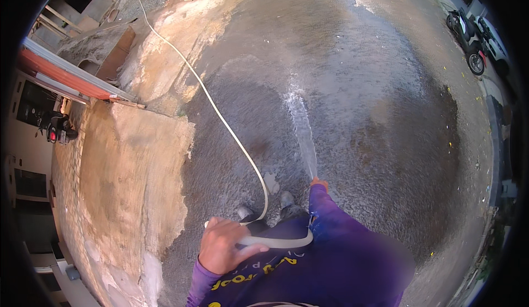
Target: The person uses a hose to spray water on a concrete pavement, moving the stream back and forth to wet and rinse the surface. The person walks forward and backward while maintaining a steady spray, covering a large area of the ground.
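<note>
Left hand grips the white hose — right hand stretched forward, spraying.

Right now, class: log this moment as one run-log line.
left hand: grips white hose | right hand: holds hose end, sprays water jet | wet pavement | parked scooter far right

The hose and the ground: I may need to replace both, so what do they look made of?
The hose looks like pale, flexible plastic or rubber, since it curves loosely. The ground looks like rough concrete, grey, grainy, dark where wet.
</note>
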`<state>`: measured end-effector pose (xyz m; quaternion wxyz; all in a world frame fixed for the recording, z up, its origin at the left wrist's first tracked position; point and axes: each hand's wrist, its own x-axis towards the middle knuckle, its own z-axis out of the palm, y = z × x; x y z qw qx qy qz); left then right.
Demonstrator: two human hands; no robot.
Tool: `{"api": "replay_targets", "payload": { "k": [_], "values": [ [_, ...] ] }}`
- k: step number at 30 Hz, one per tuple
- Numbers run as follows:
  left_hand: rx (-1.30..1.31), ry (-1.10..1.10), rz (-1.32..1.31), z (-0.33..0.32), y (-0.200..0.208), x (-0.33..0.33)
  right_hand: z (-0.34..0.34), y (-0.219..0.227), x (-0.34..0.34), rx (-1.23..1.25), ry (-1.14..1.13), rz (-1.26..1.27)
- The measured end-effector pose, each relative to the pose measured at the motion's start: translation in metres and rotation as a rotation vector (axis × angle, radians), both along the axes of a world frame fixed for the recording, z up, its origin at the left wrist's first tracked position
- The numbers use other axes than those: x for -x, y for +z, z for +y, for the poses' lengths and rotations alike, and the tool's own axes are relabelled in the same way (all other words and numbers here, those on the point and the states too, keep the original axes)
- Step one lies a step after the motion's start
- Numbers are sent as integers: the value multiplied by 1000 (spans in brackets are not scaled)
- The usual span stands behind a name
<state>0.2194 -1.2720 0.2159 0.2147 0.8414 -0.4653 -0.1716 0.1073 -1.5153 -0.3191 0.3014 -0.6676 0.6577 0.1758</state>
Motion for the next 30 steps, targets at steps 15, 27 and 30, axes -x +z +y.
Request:
{"api": "replay_targets", "payload": {
  "k": [15,27,30],
  "values": [
    [48,-234,56,-6,-25,-25,-29,48,18,-15,-111,-220],
    [84,-174,93,19,-29,-37,-18,15,-3,157,-15,-215],
    [73,-154,115,27,-28,-39,-16,12,-22,109,-105,-224]
  ]
}}
